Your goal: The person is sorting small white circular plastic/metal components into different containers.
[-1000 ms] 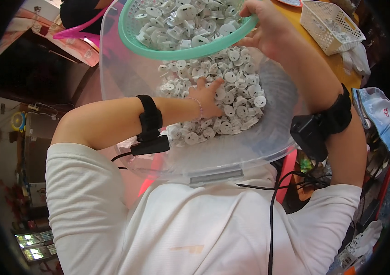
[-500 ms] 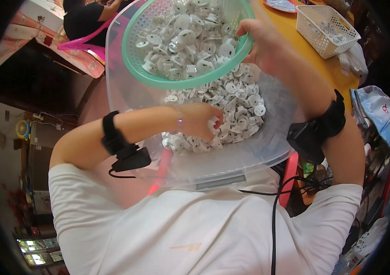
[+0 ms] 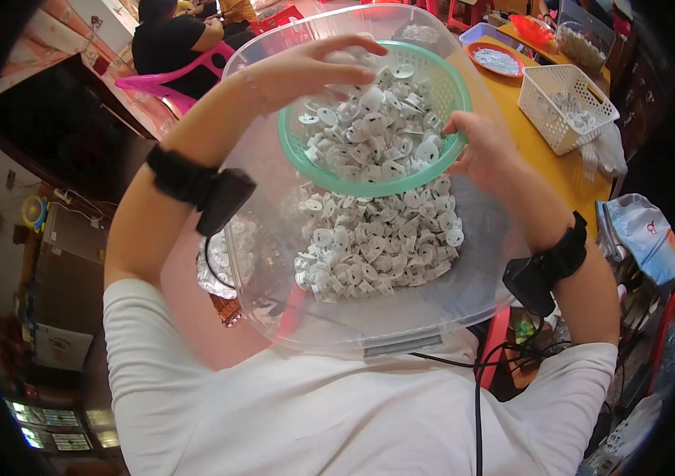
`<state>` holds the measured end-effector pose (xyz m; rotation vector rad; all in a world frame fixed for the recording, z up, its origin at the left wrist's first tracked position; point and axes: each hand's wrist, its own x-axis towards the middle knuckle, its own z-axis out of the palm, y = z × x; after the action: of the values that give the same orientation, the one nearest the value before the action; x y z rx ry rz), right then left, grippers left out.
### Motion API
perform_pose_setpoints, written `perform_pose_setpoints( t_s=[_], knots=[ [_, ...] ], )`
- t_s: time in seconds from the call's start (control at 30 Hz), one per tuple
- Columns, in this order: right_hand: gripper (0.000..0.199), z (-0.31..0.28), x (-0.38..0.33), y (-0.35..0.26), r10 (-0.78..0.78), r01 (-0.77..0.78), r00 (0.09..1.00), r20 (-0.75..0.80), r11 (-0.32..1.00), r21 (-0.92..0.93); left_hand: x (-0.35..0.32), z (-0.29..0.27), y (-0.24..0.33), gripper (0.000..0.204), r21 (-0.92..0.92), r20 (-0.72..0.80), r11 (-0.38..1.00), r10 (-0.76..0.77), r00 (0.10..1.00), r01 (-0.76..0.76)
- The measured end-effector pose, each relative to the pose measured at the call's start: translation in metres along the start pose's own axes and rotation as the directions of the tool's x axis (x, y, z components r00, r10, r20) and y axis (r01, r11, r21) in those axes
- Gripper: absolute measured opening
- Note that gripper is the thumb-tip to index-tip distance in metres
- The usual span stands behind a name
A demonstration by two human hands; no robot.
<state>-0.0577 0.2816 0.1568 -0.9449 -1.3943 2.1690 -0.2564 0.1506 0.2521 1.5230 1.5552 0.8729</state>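
A round green plastic basket [image 3: 375,190] with holes in its wall holds a heap of small white plastic parts [image 3: 372,123], each with a disc-like face. My right hand [image 3: 484,151] grips the basket's right rim, thumb on top. Over the basket's far left side, my left hand [image 3: 314,70] is open, fingers spread above the white parts. Some motion blur lies around its fingertips. Beneath the basket, a large clear plastic tub [image 3: 266,313] contains a wider pile of the same white parts [image 3: 377,246].
On the yellow table [image 3: 544,163] at the right stand a white perforated basket [image 3: 563,107] and a red plate [image 3: 496,59] of white pieces. A pink chair [image 3: 171,79] with a seated person [image 3: 175,40] is at the far left. Black cables [image 3: 478,397] trail over my shirt.
My left hand has gone from the pile in the tub up to the green basket, and its fingers have opened. My right hand still holds the rim. The whole view has shifted.
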Motion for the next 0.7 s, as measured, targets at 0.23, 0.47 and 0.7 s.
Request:
perform_pose_setpoints(
  t_s=[0.23,0.47,0.7],
  knots=[
    [0.024,0.002,-0.007,0.003,-0.017,0.018,1.000,-0.019,0.998,0.056,-0.012,-0.011,-0.012,0.041,-0.120,-0.087,0.968,0.210,0.974,-0.219],
    [0.040,-0.004,0.000,0.000,0.024,-0.027,0.999,0.038,0.996,0.089,-0.061,0.040,0.035,0.026,0.020,0.555,0.975,-0.196,0.809,0.222],
    [0.047,0.003,-0.005,-0.009,-0.020,0.018,0.999,0.037,0.998,0.067,-0.051,0.122,-0.045,0.063,0.920,0.332,0.392,-0.807,0.489,0.024]
  ],
)
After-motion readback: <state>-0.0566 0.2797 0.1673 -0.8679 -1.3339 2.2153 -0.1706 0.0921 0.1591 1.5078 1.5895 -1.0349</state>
